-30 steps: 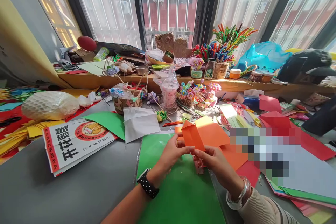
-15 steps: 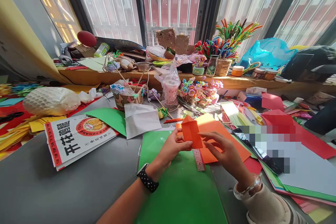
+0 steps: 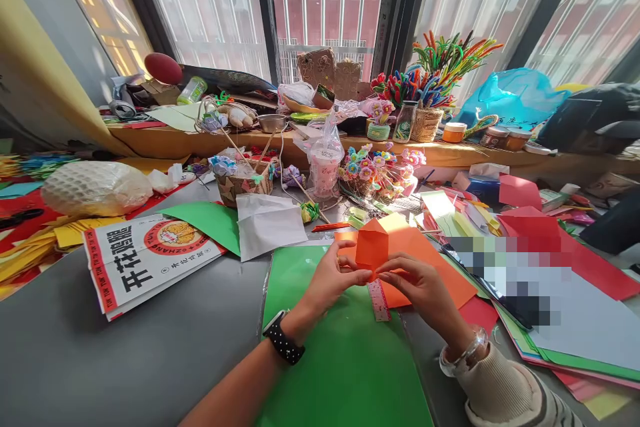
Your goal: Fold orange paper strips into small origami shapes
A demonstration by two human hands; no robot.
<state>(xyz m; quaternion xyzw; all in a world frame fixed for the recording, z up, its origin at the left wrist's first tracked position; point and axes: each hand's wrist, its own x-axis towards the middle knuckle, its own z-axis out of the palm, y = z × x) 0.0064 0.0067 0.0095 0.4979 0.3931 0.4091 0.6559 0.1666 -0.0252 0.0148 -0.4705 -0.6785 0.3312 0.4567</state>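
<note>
Both hands, left hand (image 3: 334, 277) and right hand (image 3: 417, 283), pinch my small folded orange paper piece (image 3: 372, 245) above the large green paper sheet (image 3: 345, 360); a flat orange paper sheet (image 3: 430, 267) lies at three o'clock on the desk (image 3: 100, 360).

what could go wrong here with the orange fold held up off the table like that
The folded orange paper is pinched only at its lower edge by the left hand and right hand, in the air, so a crease may land crooked. The ruler lies just beneath and might get nudged. The loose orange sheet below could slide on the green sheet.
</note>
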